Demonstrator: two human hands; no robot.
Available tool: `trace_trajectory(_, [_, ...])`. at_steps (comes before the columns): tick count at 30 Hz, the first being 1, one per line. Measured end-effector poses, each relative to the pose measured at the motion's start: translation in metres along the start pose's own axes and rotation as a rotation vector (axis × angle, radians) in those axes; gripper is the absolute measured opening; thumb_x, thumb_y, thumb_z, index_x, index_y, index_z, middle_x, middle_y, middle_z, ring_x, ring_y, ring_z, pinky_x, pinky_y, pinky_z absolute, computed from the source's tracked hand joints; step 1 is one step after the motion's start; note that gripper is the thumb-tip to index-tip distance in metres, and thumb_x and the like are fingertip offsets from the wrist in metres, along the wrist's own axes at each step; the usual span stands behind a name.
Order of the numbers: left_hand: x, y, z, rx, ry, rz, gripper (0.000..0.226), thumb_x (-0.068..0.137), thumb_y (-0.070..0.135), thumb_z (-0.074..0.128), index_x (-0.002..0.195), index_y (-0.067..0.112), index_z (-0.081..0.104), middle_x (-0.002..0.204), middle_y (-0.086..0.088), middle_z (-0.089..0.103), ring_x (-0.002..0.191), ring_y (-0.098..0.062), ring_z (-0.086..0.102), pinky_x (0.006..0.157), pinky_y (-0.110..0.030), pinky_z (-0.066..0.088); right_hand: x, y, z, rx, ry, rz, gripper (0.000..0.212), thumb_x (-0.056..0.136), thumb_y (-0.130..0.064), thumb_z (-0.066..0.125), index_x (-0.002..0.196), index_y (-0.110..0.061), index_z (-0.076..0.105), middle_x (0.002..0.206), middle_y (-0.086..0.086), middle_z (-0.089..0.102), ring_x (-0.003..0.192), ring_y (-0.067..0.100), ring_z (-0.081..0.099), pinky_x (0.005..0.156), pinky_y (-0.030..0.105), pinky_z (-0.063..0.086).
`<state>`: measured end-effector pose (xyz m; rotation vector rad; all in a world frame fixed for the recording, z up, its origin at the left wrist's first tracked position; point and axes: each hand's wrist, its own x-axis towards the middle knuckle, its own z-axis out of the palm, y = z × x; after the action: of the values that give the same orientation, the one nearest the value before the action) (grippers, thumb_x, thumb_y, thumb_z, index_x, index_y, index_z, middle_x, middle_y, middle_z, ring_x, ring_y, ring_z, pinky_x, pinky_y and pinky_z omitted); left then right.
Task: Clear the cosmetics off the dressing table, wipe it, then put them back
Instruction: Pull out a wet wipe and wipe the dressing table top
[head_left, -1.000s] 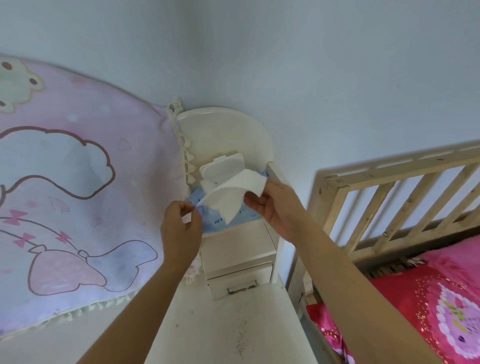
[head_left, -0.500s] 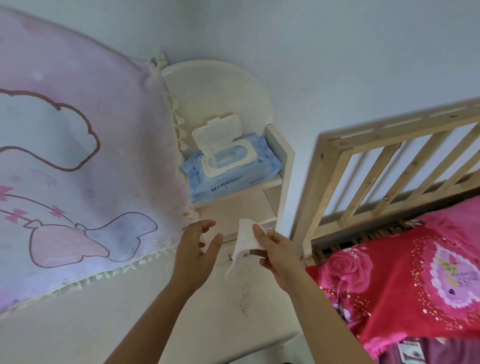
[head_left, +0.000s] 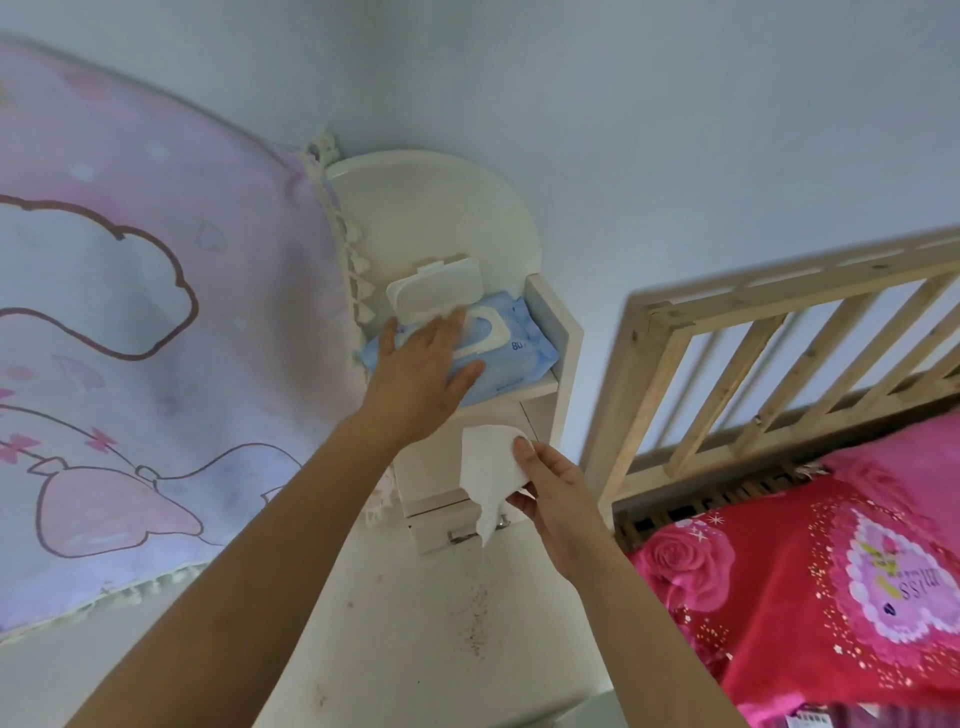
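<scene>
Since half a second ago, I note that the left hand (head_left: 426, 364) has gone from hovering near the drawer unit (head_left: 447, 525) up to the wipes pack (head_left: 519, 358) on the shelf; it lies flat on the pack with fingers straight and spread, fingertips at the base of the raised lid (head_left: 434, 293). The right hand (head_left: 556, 488) has kept the wipe (head_left: 488, 467), pinched between thumb and fingers, hanging in front of the drawer unit above the dressing table (head_left: 415, 649). My judgement is that the pack is about to be closed, and wiping follows; the tabletop shows brown specks, and no cosmetics are in view. As to writing, the pack shows "80" beside the opening; the brand line "HEY PERFECT", legible earlier, is now under the left hand. A heart patch on the red bedding (head_left: 831, 571) bears inverted lettering I cannot read with confidence.
</scene>
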<state>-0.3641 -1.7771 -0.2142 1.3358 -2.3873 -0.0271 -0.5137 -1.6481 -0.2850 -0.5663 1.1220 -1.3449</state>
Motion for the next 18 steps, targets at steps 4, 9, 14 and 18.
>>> trace_trajectory(4, [0.008, -0.006, 0.007, -0.035, -0.162, 0.046, 0.052, 0.103, 0.046, 0.03, 0.151, 0.027, 0.032, 0.161, 0.007, 0.024, 0.15, -0.01, 0.008, 0.12, -0.047, -0.003, 0.002, -0.003, -0.004, 0.075, 0.027, 0.005, 0.022, 0.095, -0.03, 0.064, 0.105, -0.013, 0.073, 0.104, 0.007, 0.073, 0.094, 0.017, 0.07, 0.085, 0.034, 0.058])
trace_trajectory(9, [-0.009, -0.004, -0.002, -0.235, -0.012, 0.002, 0.041, 0.1, 0.035, 0.052, 0.136, 0.017, 0.055, 0.15, 0.0, 0.045, 0.146, -0.016, 0.026, 0.12, -0.046, 0.014, 0.001, -0.006, -0.005, 0.137, -0.018, 0.037, 0.028, 0.093, -0.025, 0.064, 0.112, -0.006, 0.071, 0.102, 0.01, 0.072, 0.092, 0.02, 0.069, 0.086, 0.035, 0.058])
trace_trajectory(14, [-0.092, 0.013, 0.006, -0.375, 0.528, -0.137, 0.01, 0.088, 0.021, 0.062, 0.098, 0.025, 0.063, 0.099, 0.014, 0.061, 0.092, -0.009, 0.055, 0.075, -0.029, 0.048, -0.004, -0.013, -0.003, 0.02, -0.055, 0.06, 0.041, 0.074, -0.041, 0.08, 0.1, -0.01, 0.075, 0.091, 0.006, 0.071, 0.078, 0.013, 0.065, 0.069, 0.026, 0.05])
trace_trajectory(18, [-0.123, 0.022, 0.015, -0.81, 0.209, -0.394, 0.008, 0.088, 0.032, 0.07, 0.089, 0.039, 0.066, 0.092, 0.017, 0.068, 0.083, -0.004, 0.062, 0.067, -0.021, 0.048, -0.003, -0.01, 0.005, 0.023, 0.019, 0.101, 0.05, 0.057, -0.044, 0.09, 0.087, -0.012, 0.065, 0.087, 0.006, 0.07, 0.077, 0.015, 0.065, 0.07, 0.03, 0.049])
